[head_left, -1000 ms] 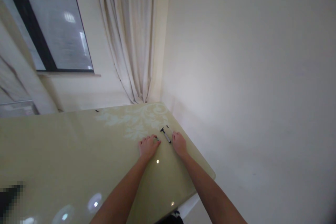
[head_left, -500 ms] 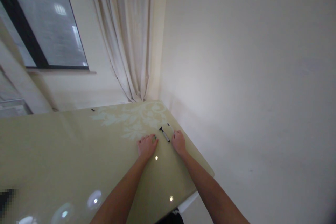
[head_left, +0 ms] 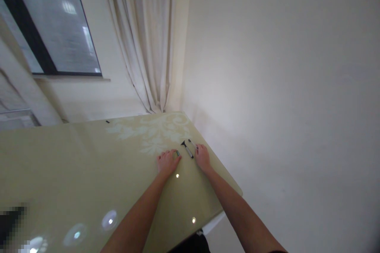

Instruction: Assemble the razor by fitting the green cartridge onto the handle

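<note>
In the head view, the left hand (head_left: 168,161) rests on the counter (head_left: 89,170), thumb and forefinger set narrow about a small dark item (head_left: 178,153) toward two o'clock; whether they grip it, I cannot tell. The right hand (head_left: 203,156) has its fingers closed on the near end of a slender pale tool (head_left: 192,144), dark tip toward ten o'clock. Between the hands lies a razor (head_left: 187,150), head toward eleven. A curtain (head_left: 148,39) hangs beyond, toward eleven.
</note>
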{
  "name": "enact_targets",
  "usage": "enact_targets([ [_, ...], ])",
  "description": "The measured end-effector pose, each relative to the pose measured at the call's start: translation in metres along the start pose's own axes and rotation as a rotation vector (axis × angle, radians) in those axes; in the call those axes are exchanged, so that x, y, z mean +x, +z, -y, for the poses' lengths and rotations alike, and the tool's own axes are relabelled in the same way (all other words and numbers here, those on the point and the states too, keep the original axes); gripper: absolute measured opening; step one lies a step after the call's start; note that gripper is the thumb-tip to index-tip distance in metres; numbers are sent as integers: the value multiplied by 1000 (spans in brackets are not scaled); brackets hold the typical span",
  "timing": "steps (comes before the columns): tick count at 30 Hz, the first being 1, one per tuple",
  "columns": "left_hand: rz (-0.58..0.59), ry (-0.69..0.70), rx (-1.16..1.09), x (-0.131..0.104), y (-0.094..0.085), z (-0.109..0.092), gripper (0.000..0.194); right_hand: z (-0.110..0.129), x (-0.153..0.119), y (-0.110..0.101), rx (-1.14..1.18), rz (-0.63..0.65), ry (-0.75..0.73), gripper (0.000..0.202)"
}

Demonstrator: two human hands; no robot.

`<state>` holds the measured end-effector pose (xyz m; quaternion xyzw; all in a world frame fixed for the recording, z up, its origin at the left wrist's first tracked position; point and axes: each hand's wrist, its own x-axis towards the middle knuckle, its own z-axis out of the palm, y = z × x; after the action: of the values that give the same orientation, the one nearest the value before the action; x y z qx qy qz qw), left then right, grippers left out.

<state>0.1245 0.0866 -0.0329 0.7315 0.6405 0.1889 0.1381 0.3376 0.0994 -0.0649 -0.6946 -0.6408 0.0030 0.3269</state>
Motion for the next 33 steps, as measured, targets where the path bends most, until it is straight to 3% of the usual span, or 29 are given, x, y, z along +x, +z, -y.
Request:
enact_targets([
  [15, 15, 3, -20, 3, 0, 0, 46, 1, 2, -9, 67, -125, -2, 28],
  [24, 18, 24, -91, 2, 0, 8, 37, 12, -3, -16, -33, -94, -55, 27],
  [28, 32, 58, -112, -3, -11, 31, 35, 15, -5, -17, -88, -57, -78, 28],
  [33, -28, -29, -63, -18, -52, 92, 38, 16, -6, -16, -152, -17, -93, 28],
])
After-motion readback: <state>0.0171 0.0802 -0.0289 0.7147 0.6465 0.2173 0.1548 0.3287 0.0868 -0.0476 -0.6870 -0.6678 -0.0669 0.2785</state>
